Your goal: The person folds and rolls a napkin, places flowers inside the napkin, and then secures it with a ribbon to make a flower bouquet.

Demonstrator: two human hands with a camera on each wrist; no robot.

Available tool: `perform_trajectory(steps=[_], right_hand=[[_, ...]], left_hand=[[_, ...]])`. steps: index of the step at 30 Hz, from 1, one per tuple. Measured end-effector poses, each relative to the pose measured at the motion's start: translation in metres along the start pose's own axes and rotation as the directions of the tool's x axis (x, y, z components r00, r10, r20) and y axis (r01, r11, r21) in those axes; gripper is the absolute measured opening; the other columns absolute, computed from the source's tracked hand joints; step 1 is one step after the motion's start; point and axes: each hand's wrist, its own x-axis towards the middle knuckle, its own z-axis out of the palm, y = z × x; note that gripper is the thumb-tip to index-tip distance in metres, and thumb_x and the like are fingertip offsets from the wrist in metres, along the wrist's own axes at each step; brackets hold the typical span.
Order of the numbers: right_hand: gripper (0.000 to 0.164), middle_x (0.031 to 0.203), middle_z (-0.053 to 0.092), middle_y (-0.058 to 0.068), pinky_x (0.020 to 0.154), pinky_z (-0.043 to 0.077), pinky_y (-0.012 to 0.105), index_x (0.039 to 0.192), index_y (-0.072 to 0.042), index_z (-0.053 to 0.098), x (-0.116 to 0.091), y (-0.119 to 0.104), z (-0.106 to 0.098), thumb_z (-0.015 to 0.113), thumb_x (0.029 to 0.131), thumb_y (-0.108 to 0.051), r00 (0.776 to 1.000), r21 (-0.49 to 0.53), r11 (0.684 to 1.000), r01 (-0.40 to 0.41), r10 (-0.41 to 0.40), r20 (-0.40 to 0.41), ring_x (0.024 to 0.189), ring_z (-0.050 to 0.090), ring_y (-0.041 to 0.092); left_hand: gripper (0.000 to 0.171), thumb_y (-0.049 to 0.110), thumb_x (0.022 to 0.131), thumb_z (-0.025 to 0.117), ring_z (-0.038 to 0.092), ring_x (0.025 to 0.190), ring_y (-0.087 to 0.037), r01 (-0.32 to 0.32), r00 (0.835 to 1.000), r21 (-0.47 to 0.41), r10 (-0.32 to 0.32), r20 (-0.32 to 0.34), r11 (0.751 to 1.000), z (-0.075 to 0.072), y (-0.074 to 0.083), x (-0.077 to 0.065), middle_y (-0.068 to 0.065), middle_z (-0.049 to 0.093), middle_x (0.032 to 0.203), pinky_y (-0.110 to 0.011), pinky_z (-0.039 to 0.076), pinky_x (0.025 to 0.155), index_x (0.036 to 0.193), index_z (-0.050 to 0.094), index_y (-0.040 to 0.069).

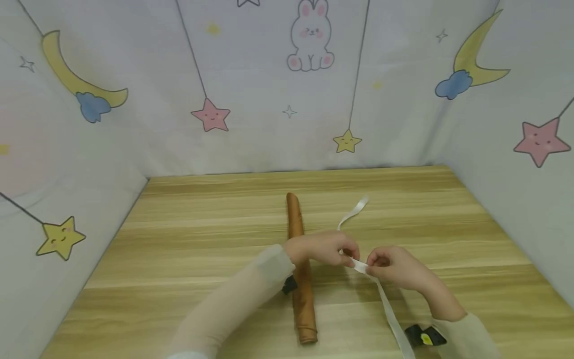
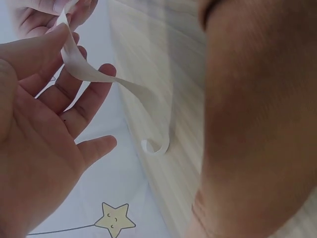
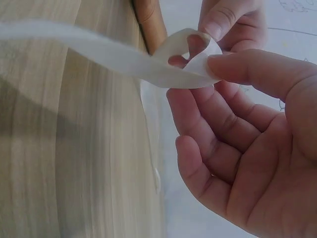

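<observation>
Left hand (image 1: 329, 248) and right hand (image 1: 399, 267), near each other, each pinch a white ribbon (image 1: 391, 311) above the table (image 1: 179, 224), to the right of a brown roll (image 1: 306, 309). Probably light, limp and slightly slippery, it should suit a flat thumb-and-finger pinch.

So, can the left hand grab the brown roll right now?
Probably yes: the left hand pinches the white ribbon, which it may need to drop, but its wrist crosses over the brown roll.
</observation>
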Motion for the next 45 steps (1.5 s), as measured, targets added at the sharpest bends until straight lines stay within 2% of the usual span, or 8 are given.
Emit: perform_trajectory(steps=[5,11,16,24,29,35,41,45], right_hand=[[0.01,0.082,0.066,0.003,0.062,0.047,0.024,0.091,-0.002,0.064,0.001,0.001,-0.001,0.065,0.09,-0.012,1.0,-0.003,1.0,0.004,-0.004,-0.01,0.072,0.057,0.008],[0.011,0.082,0.064,0.002,0.063,0.047,0.025,0.096,-0.001,0.063,0.004,0.002,-0.003,0.062,0.093,-0.012,1.0,-0.021,1.0,0.016,-0.016,-0.006,0.072,0.056,0.008],[0.015,0.081,0.064,0.006,0.061,0.048,0.025,0.1,0.002,0.064,0.008,0.002,-0.003,0.059,0.095,-0.012,1.0,0.006,1.0,0.024,-0.025,0.011,0.07,0.056,0.009],[0.02,0.079,0.064,0.006,0.06,0.048,0.025,0.103,0.005,0.064,0.014,0.003,-0.002,0.056,0.097,-0.012,0.998,0.018,0.999,0.027,-0.028,0.049,0.069,0.057,0.01],[0.023,0.082,0.065,0.008,0.063,0.052,0.029,0.105,0.007,0.063,0.017,0.002,-0.003,0.054,0.098,-0.012,0.997,0.014,0.999,0.036,-0.037,0.073,0.072,0.061,0.018],[0.027,0.078,0.063,0.009,0.062,0.049,0.031,0.103,0.006,0.063,0.021,0.003,-0.012,0.053,0.1,-0.018,0.996,0.003,1.0,0.031,-0.031,0.086,0.07,0.058,0.016],[0.026,0.078,0.061,0.008,0.063,0.049,0.032,0.1,0.006,0.061,0.027,0.005,-0.026,0.051,0.101,-0.018,0.996,0.027,0.999,0.023,-0.025,0.091,0.069,0.055,0.012],[0.028,0.08,0.061,0.008,0.066,0.049,0.032,0.105,0.007,0.061,0.03,0.004,-0.034,0.05,0.101,-0.019,0.997,0.012,1.0,0.0,-0.001,0.078,0.07,0.055,0.011]], left_hand=[[0.005,0.007,0.094,0.061,0.048,0.072,-0.004,0.028,1.0,-0.062,-0.028,-0.004,0.998,-0.004,0.0,-0.005,0.004,0.059,0.083,-0.016,0.042,0.067,0.093,0.066,0.006],[0.007,0.009,0.093,0.062,0.049,0.073,-0.002,0.003,0.999,-0.099,-0.007,-0.049,0.995,-0.013,-0.005,-0.016,0.005,0.059,0.08,-0.016,0.041,0.068,0.088,0.066,0.005],[0.007,0.01,0.093,0.063,0.05,0.072,-0.003,0.029,0.996,-0.144,-0.04,-0.078,0.989,-0.021,-0.01,-0.027,0.006,0.058,0.078,-0.017,0.041,0.068,0.089,0.066,0.006],[0.009,0.012,0.094,0.061,0.043,0.065,-0.003,0.025,0.991,-0.15,-0.044,-0.123,0.988,-0.035,-0.017,-0.048,0.006,0.05,0.071,-0.018,0.037,0.063,0.091,0.066,0.005],[0.009,0.012,0.094,0.062,0.043,0.063,-0.006,0.059,0.983,-0.203,-0.092,-0.157,0.977,-0.043,-0.022,-0.062,0.004,0.05,0.069,-0.019,0.038,0.06,0.092,0.066,0.004],[0.01,0.011,0.095,0.061,0.047,0.064,-0.008,0.087,0.973,-0.273,-0.14,-0.182,0.958,-0.049,-0.027,-0.078,0.001,0.057,0.077,-0.02,0.04,0.059,0.092,0.067,0.004],[0.013,0.014,0.096,0.059,0.049,0.066,-0.011,0.108,0.963,-0.267,-0.168,-0.213,0.958,-0.056,-0.033,-0.099,-0.012,0.062,0.082,-0.027,0.045,0.062,0.098,0.067,0.004],[0.012,0.016,0.096,0.059,0.05,0.067,-0.012,0.142,0.949,-0.264,-0.207,-0.239,0.954,-0.061,-0.037,-0.112,-0.008,0.062,0.083,-0.031,0.047,0.064,0.099,0.067,0.007]])
